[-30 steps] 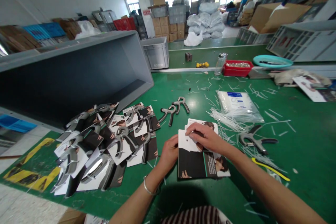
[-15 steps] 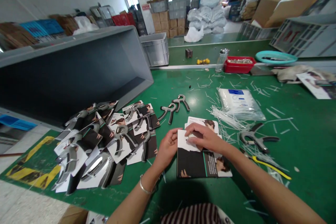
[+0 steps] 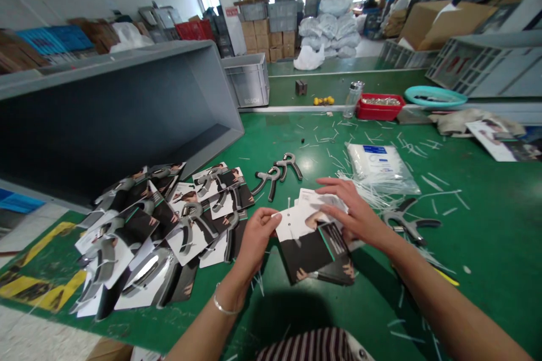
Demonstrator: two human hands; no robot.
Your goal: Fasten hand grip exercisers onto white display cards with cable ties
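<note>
My left hand [image 3: 256, 238] pinches the left corner of a black-and-white printed backing card [image 3: 298, 251], which has small holes near that corner. The card lies tilted over more cards of the same kind, whose lower edges show beneath it. My right hand [image 3: 354, 213] is over the right side of these cards, fingers stretched out and apart; its thumb is partly hidden. Beyond the cards, two grey-and-black hand grip exercisers [image 3: 267, 181] lie on the green table. Another hand grip exerciser [image 3: 409, 221] rests to the right, near my right forearm.
Several cards with hand grips [image 3: 192, 231] are piled at the left, before a large grey crate [image 3: 169, 101] on its side. A bag of white cable ties [image 3: 381, 166] and loose ties lie at the right. Yellow-handled pliers [image 3: 444, 276] are partly behind my right forearm.
The top card has turned and lifted at its left corner, now pinched by my left hand. My right hand has moved from the card's holes toward its right side, fingers spreading.
</note>
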